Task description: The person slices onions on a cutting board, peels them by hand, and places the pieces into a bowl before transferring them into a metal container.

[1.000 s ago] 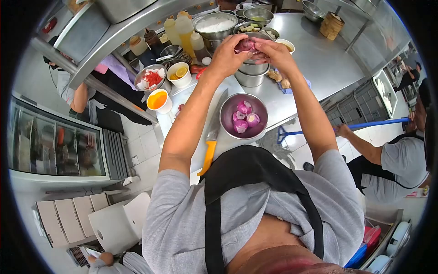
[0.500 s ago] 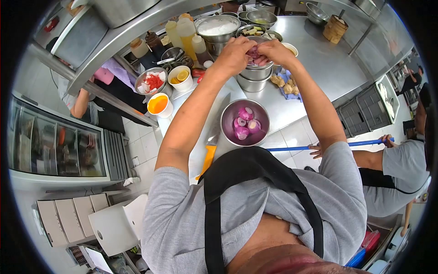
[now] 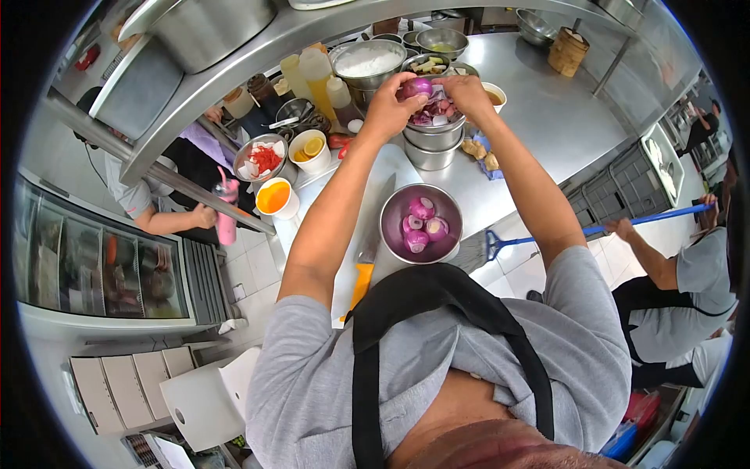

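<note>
Closed around a purple onion, my left hand is above the left rim of a metal bowl of onion skins and pieces. My right hand is over that bowl's right side, its fingers bent down; whatever its fingertips may hold is hidden. The bowl sits on stacked metal pots. Nearer my body, a steel bowl holds several peeled onions. A knife with an orange handle lies on the white cutting board, left of the steel bowl.
Sauce bottles, a bowl of red strips and cups of orange sauce and lemon stand left. Ginger lies right of the pots. One person holds a pink bottle; another holds a blue-handled mop.
My hands have moved apart over the bowl, and a whole onion now shows in my left hand. The mop head and the other person's pink bottle have come into view.
</note>
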Demonstrator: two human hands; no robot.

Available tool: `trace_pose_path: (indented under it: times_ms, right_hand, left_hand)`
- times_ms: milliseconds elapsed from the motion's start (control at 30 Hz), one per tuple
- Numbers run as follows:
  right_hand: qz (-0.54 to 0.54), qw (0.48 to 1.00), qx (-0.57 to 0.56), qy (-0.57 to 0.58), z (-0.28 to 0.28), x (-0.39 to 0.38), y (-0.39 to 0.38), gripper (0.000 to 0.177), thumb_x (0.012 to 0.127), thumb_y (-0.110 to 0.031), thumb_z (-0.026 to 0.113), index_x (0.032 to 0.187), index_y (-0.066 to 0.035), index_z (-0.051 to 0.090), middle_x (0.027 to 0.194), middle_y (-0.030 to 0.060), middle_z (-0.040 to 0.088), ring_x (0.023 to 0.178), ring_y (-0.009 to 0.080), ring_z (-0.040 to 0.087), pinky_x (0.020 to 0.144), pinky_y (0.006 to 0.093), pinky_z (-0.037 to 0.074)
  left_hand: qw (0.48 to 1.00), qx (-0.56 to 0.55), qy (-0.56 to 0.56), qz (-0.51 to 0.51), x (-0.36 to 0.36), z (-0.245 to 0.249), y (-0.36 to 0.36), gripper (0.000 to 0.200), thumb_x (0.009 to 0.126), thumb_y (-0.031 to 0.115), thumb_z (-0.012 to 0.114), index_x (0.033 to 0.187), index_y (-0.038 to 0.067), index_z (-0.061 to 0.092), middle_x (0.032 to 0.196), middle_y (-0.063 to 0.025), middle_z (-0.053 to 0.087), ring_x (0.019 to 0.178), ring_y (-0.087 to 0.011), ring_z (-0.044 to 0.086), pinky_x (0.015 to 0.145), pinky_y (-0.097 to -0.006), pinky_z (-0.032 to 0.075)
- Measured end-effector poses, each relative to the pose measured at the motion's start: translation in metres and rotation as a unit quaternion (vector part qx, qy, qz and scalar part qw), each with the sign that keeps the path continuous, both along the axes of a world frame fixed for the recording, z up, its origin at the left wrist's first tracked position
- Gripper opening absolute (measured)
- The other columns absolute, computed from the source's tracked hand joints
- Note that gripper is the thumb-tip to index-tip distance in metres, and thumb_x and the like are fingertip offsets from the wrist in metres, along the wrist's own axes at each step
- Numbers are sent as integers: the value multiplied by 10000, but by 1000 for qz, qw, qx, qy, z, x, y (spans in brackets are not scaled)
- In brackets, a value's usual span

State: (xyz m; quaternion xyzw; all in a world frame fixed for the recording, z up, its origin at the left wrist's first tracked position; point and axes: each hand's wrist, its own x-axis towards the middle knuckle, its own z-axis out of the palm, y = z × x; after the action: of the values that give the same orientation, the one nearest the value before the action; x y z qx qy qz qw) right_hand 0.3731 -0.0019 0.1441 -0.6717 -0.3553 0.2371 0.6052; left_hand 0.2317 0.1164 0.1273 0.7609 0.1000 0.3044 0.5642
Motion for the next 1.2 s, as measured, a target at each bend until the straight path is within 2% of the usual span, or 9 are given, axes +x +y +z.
trace_pose_path:
  times_ms: [100,300,600,700,800,900,933,1100,1200]
  right_hand:
    - [-8,1000,-27,-6,7,-5,-5,293,904,-57,468,1080,36,683,708,99,660,513,133,585,424,261,471]
    - [-30,999,-37,-8,-12,0,5,341,955,-131,427,1148,32,655,617,65,575,448,123,499,410,253,418]
    - [-48,993,-55,-97,-16,2,7,315,880,-140,491,1079,-14,700,582,89,627,476,157,584,471,310,469]
    - [-64,988,-53,-133,-16,-2,9,312,926,-117,471,1130,17,665,596,56,575,450,126,510,409,272,428]
    - [-107,985,-30,-128,-16,1,7,319,869,-142,485,1044,-1,711,643,148,661,572,194,640,585,348,505]
    - [-106,981,-41,-159,-14,20,6,326,861,-146,497,1063,7,702,675,170,669,585,223,646,601,352,512]
    - [-105,981,-41,-157,-11,17,3,326,858,-149,498,1060,3,704,707,186,675,620,245,658,629,359,518]
    - [-127,966,-23,-224,-12,11,4,322,845,-147,497,1051,-22,711,881,253,686,836,347,687,795,394,524]
    - [-125,968,-11,-216,-24,20,10,316,837,-143,504,1047,-37,716,958,259,676,935,365,669,863,403,505]
  left_hand:
    - [995,-102,-17,4,0,-7,-4,412,870,110,692,1229,4,519,1086,-102,611,817,-146,664,743,-269,523]
    - [934,-331,-130,-36,10,-18,-1,399,892,113,670,1208,-16,466,1049,-105,606,810,-166,628,752,-302,539]
    - [864,-478,-157,-23,26,-27,7,285,891,266,686,1061,72,564,1069,-86,600,843,-198,595,759,-334,485]
    - [818,-545,-184,-8,27,-14,-1,255,883,241,691,1033,67,578,1062,-100,595,825,-201,586,740,-340,487]
    - [826,-524,-181,-101,35,-23,17,255,886,155,673,1084,34,567,1069,-115,587,845,-218,596,739,-368,513]
    - [915,-373,-73,-136,15,-1,9,275,890,60,634,1141,-4,543,1079,-120,586,896,-243,606,773,-400,540]
    - [917,-368,-28,-152,12,3,12,312,892,22,620,1186,-20,521,1083,-116,587,948,-256,612,822,-412,550]
    - [905,-404,-81,-105,14,6,16,318,885,68,657,1179,28,544,1058,-94,610,964,-248,624,829,-421,554]
    - [903,-412,-104,-69,13,6,16,335,873,82,674,1182,44,552,1018,-85,630,927,-233,639,798,-428,558]
